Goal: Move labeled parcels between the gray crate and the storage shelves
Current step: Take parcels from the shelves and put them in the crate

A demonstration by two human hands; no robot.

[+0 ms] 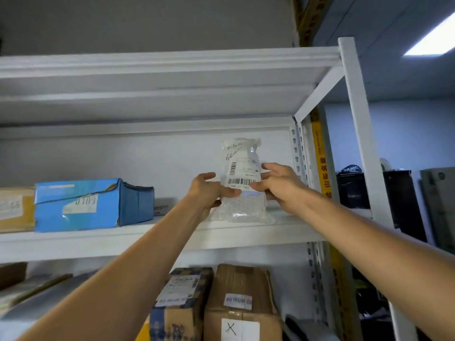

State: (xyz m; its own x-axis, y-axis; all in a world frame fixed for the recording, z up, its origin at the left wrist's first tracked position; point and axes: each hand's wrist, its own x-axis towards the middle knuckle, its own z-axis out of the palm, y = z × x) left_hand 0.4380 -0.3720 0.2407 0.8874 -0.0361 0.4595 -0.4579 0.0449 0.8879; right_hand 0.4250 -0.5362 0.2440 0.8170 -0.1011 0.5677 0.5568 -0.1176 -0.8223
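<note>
Pinching the clear parcel [242, 163] upright, left hand [206, 193] and right hand [280, 185] flank it; blue box [93, 205] leftward.

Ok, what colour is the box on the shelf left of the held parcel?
The box is blue, with a pale worn label; the head view shows it.

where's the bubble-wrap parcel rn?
Head view, centre-right: the bubble-wrap parcel stands upright on the white shelf, pinched between the left hand and right hand, right of the blue box.
</note>
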